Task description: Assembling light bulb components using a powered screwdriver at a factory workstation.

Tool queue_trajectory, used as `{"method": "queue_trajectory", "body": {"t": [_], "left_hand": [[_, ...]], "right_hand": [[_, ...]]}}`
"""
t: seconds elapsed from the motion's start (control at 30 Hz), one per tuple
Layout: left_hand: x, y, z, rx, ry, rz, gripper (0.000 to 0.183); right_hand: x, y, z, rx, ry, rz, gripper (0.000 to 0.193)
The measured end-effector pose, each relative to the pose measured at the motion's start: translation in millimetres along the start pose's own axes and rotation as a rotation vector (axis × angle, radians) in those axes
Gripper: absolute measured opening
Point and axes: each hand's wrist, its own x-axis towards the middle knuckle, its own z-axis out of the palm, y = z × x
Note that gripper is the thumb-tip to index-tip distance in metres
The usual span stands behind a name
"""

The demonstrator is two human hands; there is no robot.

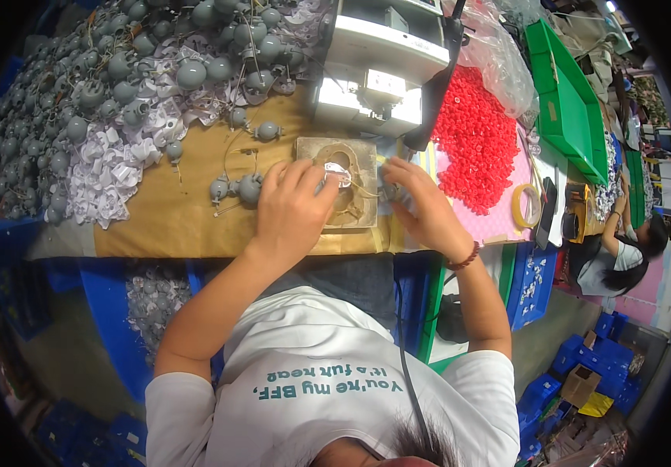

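A square block with a hollowed-out recess [363, 215] lies on the brown-covered bench in front of me. In its upper part sits a small white plastic part [338, 174], with thin pale wire running off to the right. My left hand [295, 204] reaches over the block's left side, fingers bent and its tips against the white part. To the right of the block is my right hand [427, 204], its thumb and fingers apart beside a small greyish thing I cannot make out. Grey round housings [250, 187] with wires lie just left of my left hand.
Heaps of grey round housings [191, 75] and white plastic parts [109, 175] cover the left. A white machine [386, 47] stands behind the block. To the right are red small parts [475, 148], a yellow tape roll [526, 205] and a green tray [565, 101]. Another person [616, 257] works far right.
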Motion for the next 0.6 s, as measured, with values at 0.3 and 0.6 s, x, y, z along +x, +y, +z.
{"method": "queue_trajectory", "body": {"t": [0.3, 0.6], "left_hand": [[-4, -3, 0, -0.076, -0.065, 0.006, 0.033], [-3, -5, -3, -0.100, -0.070, 0.016, 0.024]], "right_hand": [[16, 8, 49, 0.561, 0.571, 0.167, 0.030], [52, -10, 20, 1.457, 0.010, 0.415, 0.045]]}}
